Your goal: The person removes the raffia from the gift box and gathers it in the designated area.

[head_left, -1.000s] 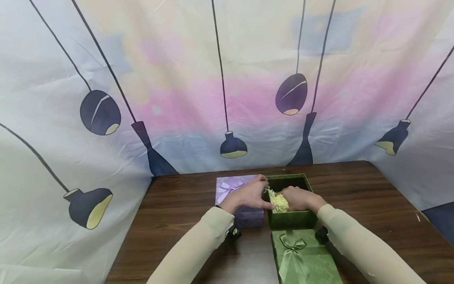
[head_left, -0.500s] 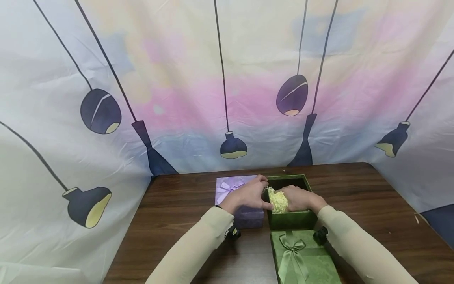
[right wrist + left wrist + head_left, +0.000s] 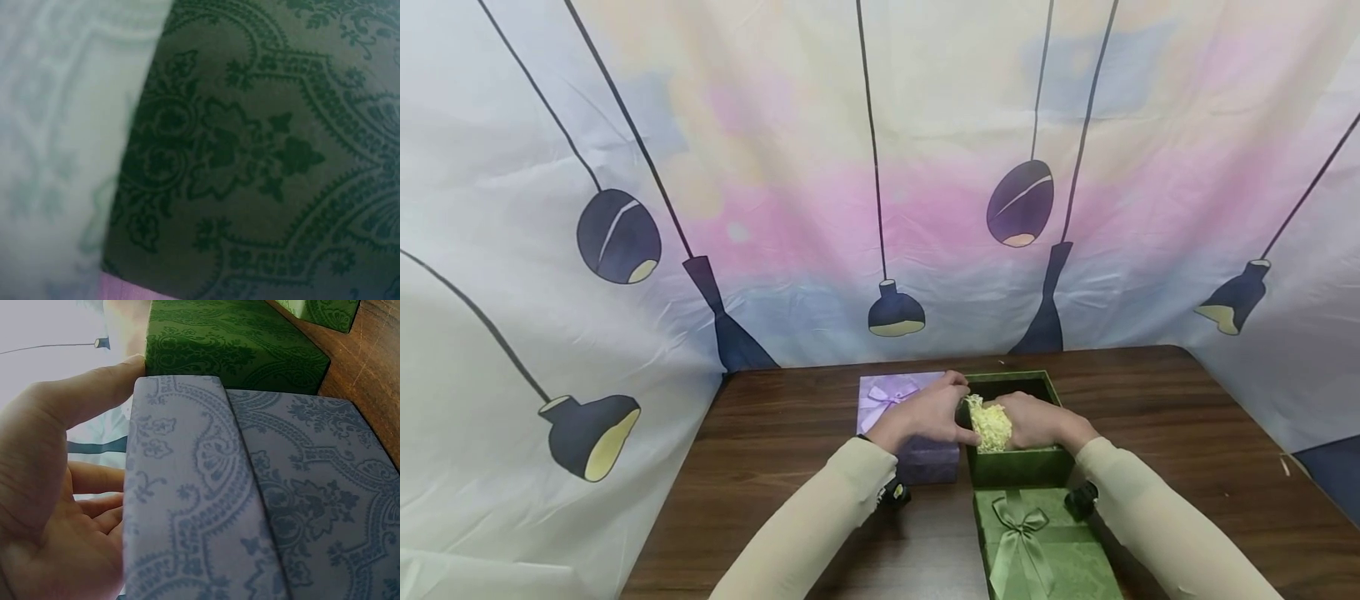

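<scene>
In the head view a green gift box (image 3: 1018, 468) stands lidless, with pale yellow shredded paper (image 3: 992, 427) bunched in its left part. My left hand (image 3: 928, 414) lies over the purple gift box (image 3: 925, 462), thumb and fingers spread apart at the green box's left rim. The left wrist view has the straight thumb (image 3: 94, 394) touching the green box's edge, its other fingers loosely bent. My right hand (image 3: 1037, 419) reaches down into the green box against the paper. Its fingertips are hidden, so I cannot tell whether they pinch any.
A green lid (image 3: 1060, 542) with a ribbon bow lies in front of the green box, its patterned surface (image 3: 262, 150) filling much of the right wrist view. Both boxes stand side by side near the back edge of the wooden table (image 3: 775, 467). A printed cloth (image 3: 805, 208) hangs behind.
The yellow paper has settled slightly, and the loose strands at my left fingertips have dropped lower. Both hands hold nearly the same places; the head view shifts slightly.
</scene>
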